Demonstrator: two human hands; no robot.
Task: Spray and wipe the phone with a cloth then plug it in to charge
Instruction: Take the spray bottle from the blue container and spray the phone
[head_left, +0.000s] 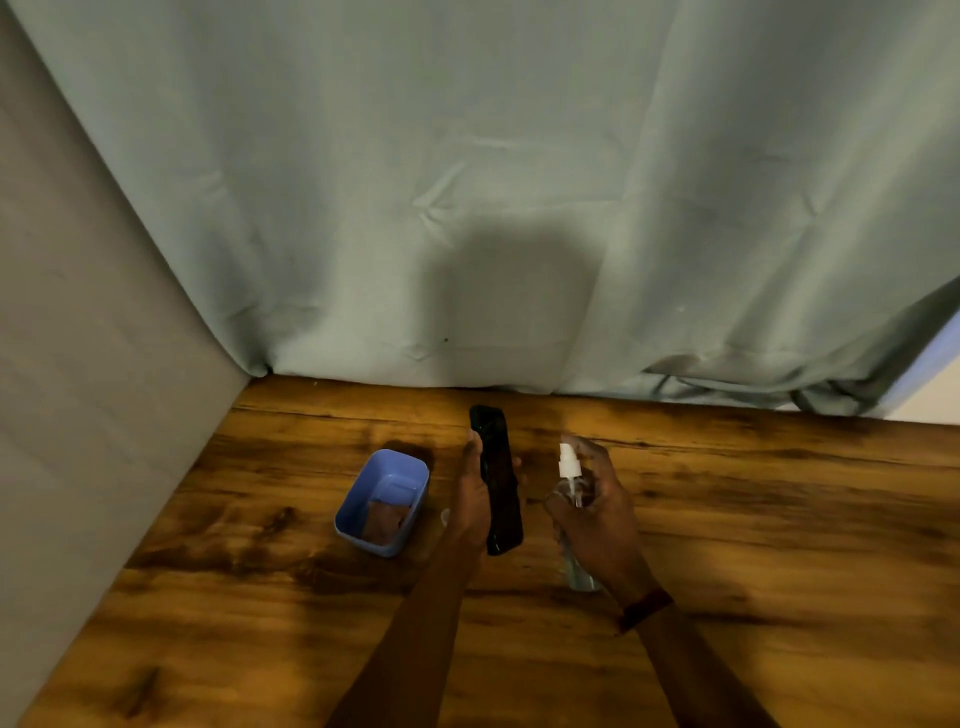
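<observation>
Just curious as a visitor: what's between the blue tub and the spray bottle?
In the head view, the left hand holding the dark phone lies between the blue tub and the spray bottle.

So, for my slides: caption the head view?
Left hand holds phone, right hand grips spray bottle beside it, above a wooden table.

Left hand (475, 499): held up, thumb along the left edge of the phone (500, 483), fingertips wrapped round its right edge.
Right hand (597, 512): curled round the spray bottle (570, 491), forefinger arched beside the white nozzle.
Right wrist: wears a dark band (644, 608).
Left forearm (415, 623), right forearm (696, 670): bare, angled toward each other.
</observation>
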